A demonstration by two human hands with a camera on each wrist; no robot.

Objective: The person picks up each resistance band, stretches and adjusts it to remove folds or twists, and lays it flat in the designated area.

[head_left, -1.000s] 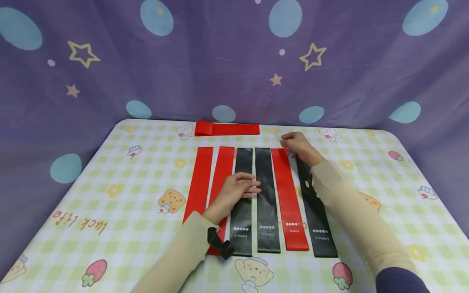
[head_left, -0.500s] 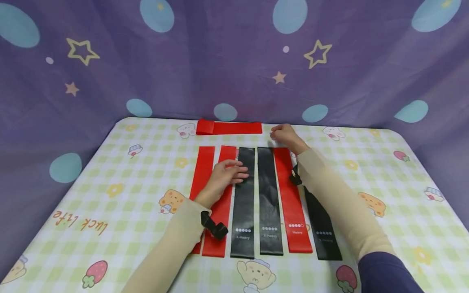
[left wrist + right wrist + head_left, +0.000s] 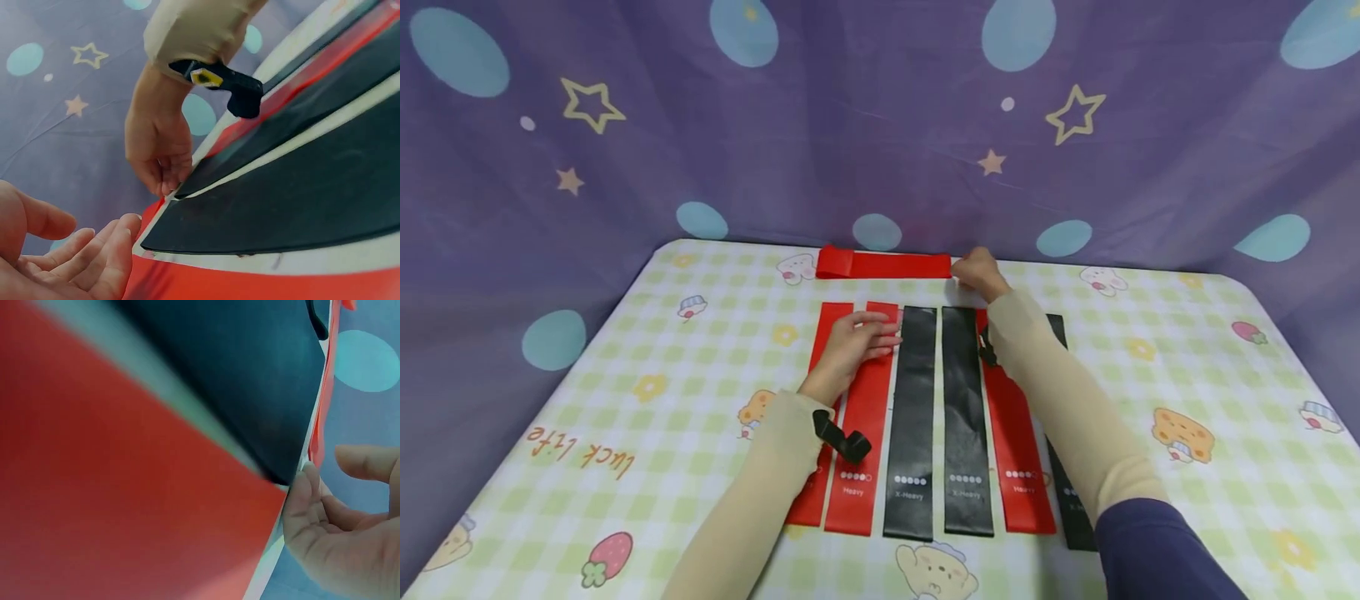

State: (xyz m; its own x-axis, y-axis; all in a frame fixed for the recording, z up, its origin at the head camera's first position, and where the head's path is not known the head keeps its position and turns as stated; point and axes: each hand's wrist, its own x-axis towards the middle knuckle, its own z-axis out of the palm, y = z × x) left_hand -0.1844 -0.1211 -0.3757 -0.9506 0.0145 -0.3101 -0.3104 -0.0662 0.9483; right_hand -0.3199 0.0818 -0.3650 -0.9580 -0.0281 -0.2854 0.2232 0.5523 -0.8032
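A red resistance band [image 3: 898, 265] lies crosswise at the back of the table, its left end folded over. At that band's right end is my right hand [image 3: 981, 271]; the right wrist view shows its thumb apart from the bent fingers [image 3: 306, 494]. My left hand [image 3: 853, 350] hovers over two red bands, fingers loosely extended, holding nothing. Lengthwise in a row lie a left red band [image 3: 835, 317], a second red band [image 3: 859, 454], two black bands [image 3: 913, 400] marked X-Heavy, another red band [image 3: 1017, 450], and a right black band [image 3: 1070, 475], partly behind my right sleeve.
A checked tablecloth [image 3: 655, 467] with cartoon prints covers the table. Right behind its far edge hangs a purple curtain [image 3: 880, 125] with stars and ovals. Black straps with a small device [image 3: 842, 437] sit on the wrists.
My right hand has moved left and back, from above the row's right side to the crosswise red band's end. My left hand has drifted left and away from me, off the black bands.
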